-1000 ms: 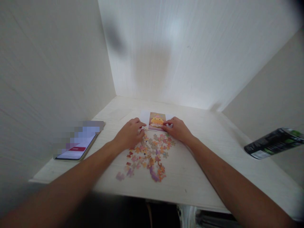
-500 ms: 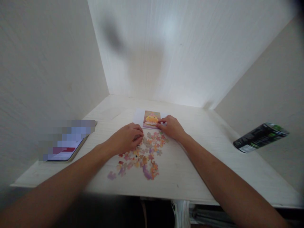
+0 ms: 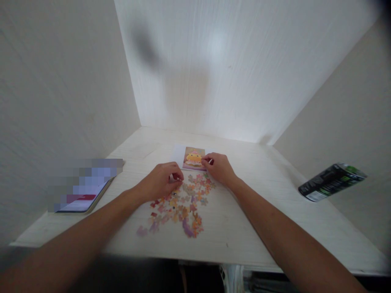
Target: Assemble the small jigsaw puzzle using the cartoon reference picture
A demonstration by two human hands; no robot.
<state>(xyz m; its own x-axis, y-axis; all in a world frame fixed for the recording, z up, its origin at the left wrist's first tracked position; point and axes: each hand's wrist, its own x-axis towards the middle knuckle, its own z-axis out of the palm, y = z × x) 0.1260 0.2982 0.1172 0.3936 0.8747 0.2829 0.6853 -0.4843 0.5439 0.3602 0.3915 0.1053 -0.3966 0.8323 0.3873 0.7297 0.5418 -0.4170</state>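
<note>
My left hand (image 3: 161,181) is over the upper left of a loose spread of small jigsaw puzzle pieces (image 3: 185,211), thumb and fingertips pinched together. Whatever is between those fingertips is too small to make out. My right hand (image 3: 220,167) is at the right edge of a small picture card (image 3: 194,158) showing a yellow cartoon figure with a pink top. Its thumb and index finger are closed together over that edge, and I cannot tell what they hold. The pieces are pink, orange, purple, red and beige, lying just nearer to me than the card.
A phone (image 3: 91,187) with a lit, partly blurred screen lies at the left. On the right, a dark can-shaped container (image 3: 330,182) with green markings stands near the side wall. Pale panels enclose the white table (image 3: 244,236) on the left, back and right.
The whole view has shifted slightly. My right index finger and thumb have drawn together at the card's edge. My left hand stays pinched above the pieces, moved only a little.
</note>
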